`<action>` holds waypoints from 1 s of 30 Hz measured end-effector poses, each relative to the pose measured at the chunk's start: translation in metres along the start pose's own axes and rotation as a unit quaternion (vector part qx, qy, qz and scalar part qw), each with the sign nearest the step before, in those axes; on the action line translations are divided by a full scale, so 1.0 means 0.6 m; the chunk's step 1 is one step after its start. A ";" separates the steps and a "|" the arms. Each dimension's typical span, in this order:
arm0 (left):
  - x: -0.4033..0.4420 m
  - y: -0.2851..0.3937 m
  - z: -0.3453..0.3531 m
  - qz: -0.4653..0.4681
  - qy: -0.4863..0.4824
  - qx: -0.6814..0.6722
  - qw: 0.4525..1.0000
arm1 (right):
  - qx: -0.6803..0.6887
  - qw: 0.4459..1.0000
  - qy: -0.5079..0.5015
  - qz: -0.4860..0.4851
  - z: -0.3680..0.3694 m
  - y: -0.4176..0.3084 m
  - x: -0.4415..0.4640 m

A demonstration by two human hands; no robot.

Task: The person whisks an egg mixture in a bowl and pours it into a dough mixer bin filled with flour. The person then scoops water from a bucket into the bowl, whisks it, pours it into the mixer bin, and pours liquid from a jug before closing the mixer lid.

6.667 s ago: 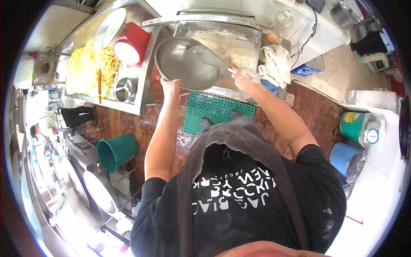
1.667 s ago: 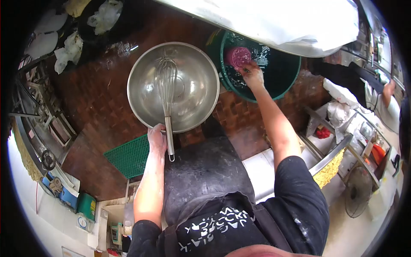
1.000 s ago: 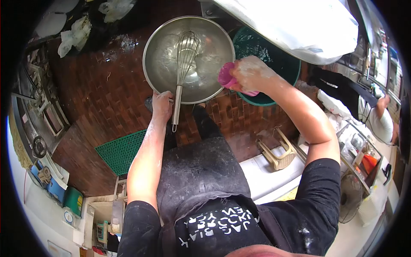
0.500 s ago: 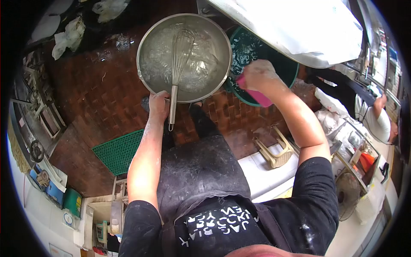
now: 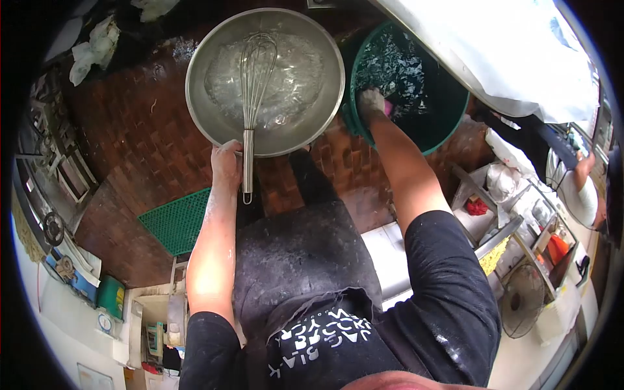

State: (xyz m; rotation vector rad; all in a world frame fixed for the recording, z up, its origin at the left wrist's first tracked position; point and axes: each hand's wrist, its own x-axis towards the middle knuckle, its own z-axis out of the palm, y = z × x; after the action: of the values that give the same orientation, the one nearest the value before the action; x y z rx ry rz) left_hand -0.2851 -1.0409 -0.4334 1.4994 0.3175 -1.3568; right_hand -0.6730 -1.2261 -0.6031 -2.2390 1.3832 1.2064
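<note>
My left hand (image 5: 227, 164) grips the near rim of a wide steel bowl (image 5: 197, 97) with clear, rippling liquid in it. A wire whisk (image 5: 248, 156) leans in the bowl, its wires in the liquid and its steel handle sticking out over the rim beside my left fingers. Inside a large green tub (image 5: 354, 104) of water, my right hand (image 5: 372, 102) is closed around a pink plastic cup (image 5: 388, 108). Only a small part of the cup shows; my hand and forearm hide the rest.
A white-covered surface (image 5: 520, 55) overhangs the tub's right side. A green plastic mat (image 5: 174, 222) lies on the brick floor (image 5: 130, 156). To the right are a fan (image 5: 522, 300), a cluttered shelf and another person (image 5: 580, 188).
My right hand has lowered the pink cup from above the tub's near rim into the tub. The bowl, whisk and my left hand appear slightly further left in view.
</note>
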 end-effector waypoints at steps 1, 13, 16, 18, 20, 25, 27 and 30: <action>0.003 -0.005 -0.009 -0.004 -0.004 0.012 1.000 | 0.016 1.000 0.014 0.008 -0.001 -0.007 -0.003; -0.021 -0.003 0.018 -0.001 -0.022 -0.002 1.000 | 0.298 0.893 0.338 -0.017 -0.114 0.051 -0.167; -0.025 0.009 0.031 0.013 -0.059 -0.005 0.998 | 0.240 0.880 0.407 -0.059 -0.188 0.070 -0.229; -0.021 0.012 0.042 0.014 -0.071 -0.013 0.997 | 0.218 0.870 0.431 -0.101 -0.257 0.082 -0.280; -0.036 0.028 0.074 0.033 -0.090 -0.019 0.995 | 0.189 0.886 0.395 -0.150 -0.324 0.088 -0.323; -0.012 0.020 0.078 0.046 -0.115 -0.024 0.992 | 0.080 0.935 0.253 -0.234 -0.471 0.059 -0.385; -0.011 0.021 0.080 0.040 -0.133 -0.041 0.989 | 0.047 0.942 0.205 -0.262 -0.500 0.040 -0.382; -0.014 0.024 0.086 0.068 -0.126 -0.054 0.988 | 0.018 0.940 0.158 -0.303 -0.521 0.008 -0.356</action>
State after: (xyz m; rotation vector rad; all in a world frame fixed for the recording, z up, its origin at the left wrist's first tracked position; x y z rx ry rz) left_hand -0.3064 -1.0850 -0.4098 1.2224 0.1237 -1.3779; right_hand -0.5598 -1.2764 -0.2453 -2.6235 0.6778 0.6255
